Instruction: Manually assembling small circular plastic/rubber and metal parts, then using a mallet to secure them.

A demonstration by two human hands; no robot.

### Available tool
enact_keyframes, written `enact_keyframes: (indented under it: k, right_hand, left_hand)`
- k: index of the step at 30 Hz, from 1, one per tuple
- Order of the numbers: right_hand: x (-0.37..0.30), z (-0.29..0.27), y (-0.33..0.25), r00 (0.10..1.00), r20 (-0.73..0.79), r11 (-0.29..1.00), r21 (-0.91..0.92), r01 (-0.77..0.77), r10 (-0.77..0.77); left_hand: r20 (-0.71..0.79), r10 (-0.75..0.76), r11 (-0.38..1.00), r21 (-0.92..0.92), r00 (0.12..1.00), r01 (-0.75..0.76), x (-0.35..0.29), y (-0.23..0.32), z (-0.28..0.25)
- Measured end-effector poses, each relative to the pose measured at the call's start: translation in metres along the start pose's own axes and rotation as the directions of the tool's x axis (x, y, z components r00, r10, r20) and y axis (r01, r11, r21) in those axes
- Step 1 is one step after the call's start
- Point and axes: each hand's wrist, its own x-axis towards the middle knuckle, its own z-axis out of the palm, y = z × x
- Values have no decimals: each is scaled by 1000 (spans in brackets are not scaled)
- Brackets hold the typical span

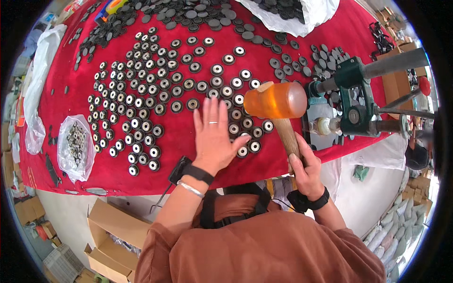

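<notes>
My left hand point(214, 137) lies palm down with fingers spread, over the near edge of a wide group of round black parts point(159, 109) with metal ring centres. The fingertips reach in among them, and some are hidden under the hand. In my right hand point(306, 170) is a mallet point(278, 100) with an amber, see-through head and a wooden handle, gripped partway down the handle. Its head hangs over the right side of the ring-centred parts, covering some of them. The parts stand on a red cloth point(188, 177).
Right of the mallet stands a green hand press point(354, 94) with thick metal bars. Dark discs point(207, 20) heap along the far side, beside a white sack point(323, 14). A clear bag point(75, 148) of small metal pieces sits at left. A cardboard box point(108, 243) is below the table.
</notes>
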Motion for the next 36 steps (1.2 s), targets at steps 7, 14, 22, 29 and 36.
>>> enact_keyframes:
  k: [7,14,22,29,36]
  right_hand:
    - [4,-10,4,997,34,998,26,-64,63]
    - [16,-14,3,999,34,1000,22,-22,22]
    - [33,-7,-4,997,70,999,40,-25,22]
    - [40,12,-22,998,48,998,50,-45,42]
    - [41,18,-35,998,19,998,12,-64,64]
  left_hand:
    - [-33,-127,971,200,991,131,28,-70,-11]
    - [17,-66,980,191,998,62,36,-71,-9]
    - [39,6,997,73,999,-9,41,-41,2]
    - [-48,-15,1000,-17,999,14,64,-44,-10]
    - [-105,31,989,144,994,-15,103,-97,-4]
